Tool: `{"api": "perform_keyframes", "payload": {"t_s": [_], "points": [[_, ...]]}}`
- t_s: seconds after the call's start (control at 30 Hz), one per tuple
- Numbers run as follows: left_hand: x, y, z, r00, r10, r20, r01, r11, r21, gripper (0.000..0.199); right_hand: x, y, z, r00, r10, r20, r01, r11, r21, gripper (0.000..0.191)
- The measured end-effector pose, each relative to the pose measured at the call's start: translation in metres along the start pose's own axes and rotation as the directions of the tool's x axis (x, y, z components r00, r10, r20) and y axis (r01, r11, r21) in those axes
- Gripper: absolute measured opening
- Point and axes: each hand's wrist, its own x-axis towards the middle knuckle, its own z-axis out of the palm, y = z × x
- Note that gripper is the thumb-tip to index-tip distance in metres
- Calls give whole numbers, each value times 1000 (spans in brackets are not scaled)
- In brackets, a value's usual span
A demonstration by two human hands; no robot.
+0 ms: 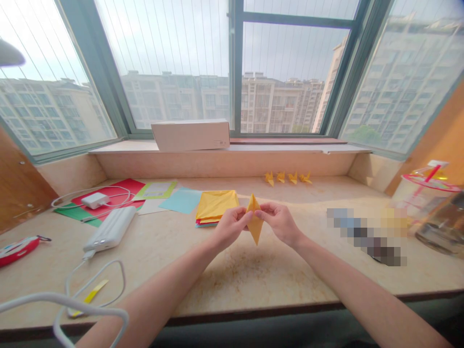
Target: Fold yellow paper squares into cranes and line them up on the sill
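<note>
A yellow origami paper [256,228], folded into a long diamond, is held upright just above the counter. My left hand [234,221] pinches its left side between thumb and fingers. On the opposite side my right hand [279,220] grips it the same way, its thumb pressed on the front face. Just behind my left hand lies a stack of yellow paper [216,205] with red and blue sheets under it. Several small folded yellow paper cranes [282,177] stand in a row farther back, by the sill.
At left lie a white power bank [111,229], a charger [95,200] with cable, coloured sheets [183,199] and a red tape-like item [20,250]. A white box [191,136] stands on the sill. To the right are a blurred-out item [369,237] and a lidded cup [413,195].
</note>
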Motion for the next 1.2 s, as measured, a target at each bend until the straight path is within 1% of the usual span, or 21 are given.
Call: {"api": "perform_keyframes", "payload": {"t_s": [0.07,0.17,0.27,0.37,0.53,0.63,0.7,0.77,0.87,0.93,1.03,1.1,1.2], "points": [[1,-1,1,1000,-5,-13,5,1000,1,42,0,2,1,999,5,-51,-5,1000,-13,33],[3,-2,1,999,23,-36,-22,999,29,44,0,3,1,997,27,-74,-28,1000,-4,34],[4,-2,0,998,50,-34,-47,997,67,43,0,0,1,997,62,-52,-60,998,29,34],[3,2,0,997,61,-37,-58,995,79,42,0,-2,0,998,66,-23,-65,997,43,35],[1,4,2,999,44,-23,-44,998,35,41,0,-1,-1,999,29,-22,-30,999,-29,36],[2,1,2,998,3,-64,-3,1000,-10,44,0,2,-1,999,-33,-32,29,993,-113,35],[2,0,1,997,-23,-74,19,998,-60,47,0,3,-2,993,-118,-24,111,974,-200,42],[2,0,-1,997,-39,-67,31,993,-112,50,0,4,-4,978,-209,26,208,935,-288,45],[1,2,-3,997,-48,-63,37,986,-163,51,-1,3,-7,949,-294,112,314,875,-369,30],[1,3,-4,996,-43,-81,28,984,-176,49,-2,1,-8,941,-304,147,337,857,-389,24],[2,2,-4,991,-42,-124,20,985,-171,44,-3,-2,-7,934,-304,186,355,847,-397,26],[2,1,-4,989,-50,-138,28,987,-157,42,-4,-3,-6,934,-308,183,357,841,-407,23],[2,0,-4,994,-52,-98,38,989,-146,40,-6,-3,-5,937,-293,190,348,833,-430,18]]}}
